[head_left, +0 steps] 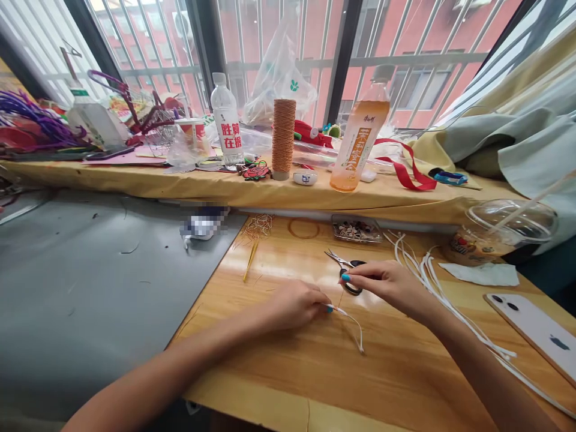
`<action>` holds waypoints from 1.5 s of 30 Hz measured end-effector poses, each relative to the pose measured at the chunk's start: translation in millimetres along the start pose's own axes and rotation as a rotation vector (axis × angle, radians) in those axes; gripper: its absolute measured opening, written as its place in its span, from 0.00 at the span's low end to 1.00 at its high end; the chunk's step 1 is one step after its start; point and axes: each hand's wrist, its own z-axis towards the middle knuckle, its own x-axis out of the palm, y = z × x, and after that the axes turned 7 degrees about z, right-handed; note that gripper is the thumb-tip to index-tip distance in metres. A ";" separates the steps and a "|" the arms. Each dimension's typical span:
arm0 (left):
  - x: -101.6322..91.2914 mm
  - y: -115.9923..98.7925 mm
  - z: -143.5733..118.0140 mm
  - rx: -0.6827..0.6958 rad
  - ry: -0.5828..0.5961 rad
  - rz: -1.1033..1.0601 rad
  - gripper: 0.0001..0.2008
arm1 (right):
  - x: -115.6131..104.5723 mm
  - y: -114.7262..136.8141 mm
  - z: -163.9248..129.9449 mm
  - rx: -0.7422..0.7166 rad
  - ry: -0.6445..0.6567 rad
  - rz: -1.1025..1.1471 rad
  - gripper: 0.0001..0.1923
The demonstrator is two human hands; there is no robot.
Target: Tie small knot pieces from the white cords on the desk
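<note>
Low over the wooden table, my left hand (297, 306) pinches a white cord (353, 321), whose free end curves out to the right and down. A thin orange thread (341, 298) runs up from the cord to my right hand (387, 285). Thumb and fingertips of that hand are pressed together on the thread. Just behind and partly under my right fingertips lie scissors (359, 263) with black handles, their blades pointing away to the left. Beyond my left hand rests a slim yellow tool (251, 259), perhaps tweezers.
White cords (432, 282) and a phone (535, 330) lie at the right, near a plastic cup (481, 240). Behind are a clear box of small pieces (357, 229) and a coil of thread (303, 228). A thread spool (283, 138) and bottles (361, 141) stand on the ledge.
</note>
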 end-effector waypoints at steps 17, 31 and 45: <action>-10.7 9.0 10.9 -0.596 -0.262 -0.768 0.10 | 56.3 -17.5 -7.4 -0.875 -0.394 -0.873 0.11; -0.7 -5.7 1.8 -0.105 -0.221 -0.302 0.12 | 30.2 -9.1 6.8 0.150 -0.039 0.251 0.14; -8.3 -7.5 9.7 -0.421 -0.371 -0.874 0.11 | 58.1 -8.6 7.3 0.260 -0.074 0.591 0.19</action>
